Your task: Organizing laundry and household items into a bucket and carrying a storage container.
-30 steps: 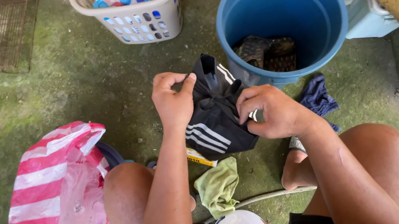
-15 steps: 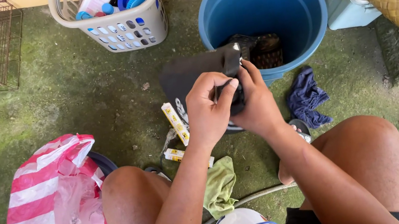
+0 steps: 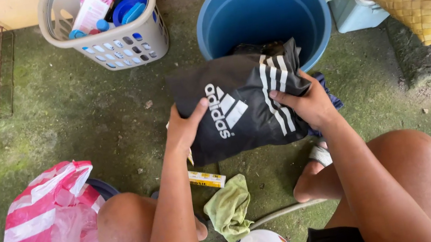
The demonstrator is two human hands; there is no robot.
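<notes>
Hands hold the black garment (image 3: 236,105) spread over the rim of the blue bucket (image 3: 261,12): left hand (image 3: 184,127) pinches its lower left edge, right hand (image 3: 310,103) grips the striped side. The thin, smooth cloth could slip onto the mossy, rough concrete floor (image 3: 79,115) if one pinch loosens. A soft green rag (image 3: 230,207) lies crumpled below.

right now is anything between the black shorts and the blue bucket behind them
Nothing visible. Both hands, left and right, hold the black shorts spread out, their top edge overlapping the blue bucket rim, with dark cloth already inside.
</notes>
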